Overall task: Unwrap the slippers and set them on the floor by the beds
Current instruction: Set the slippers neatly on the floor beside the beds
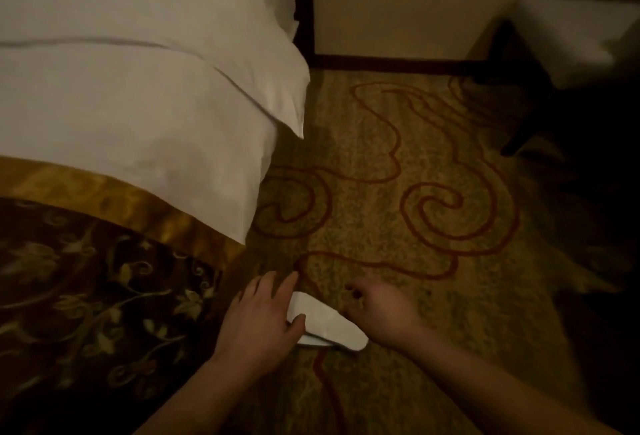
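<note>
The left hand point(263, 316), fingers spread flat, hides one end of the white slippers point(332, 329) (single or stacked, unclear) on the carpet point(433, 313) near the bed point(138, 115), while the right hand point(377, 310) is loosely curled and empty beside them, with open carpet beyond.

Reaching forward and down with both bare forearms, spreading the left hand point(263, 316) flat, fingers straight, curling the right hand point(377, 313) loosely.
</note>
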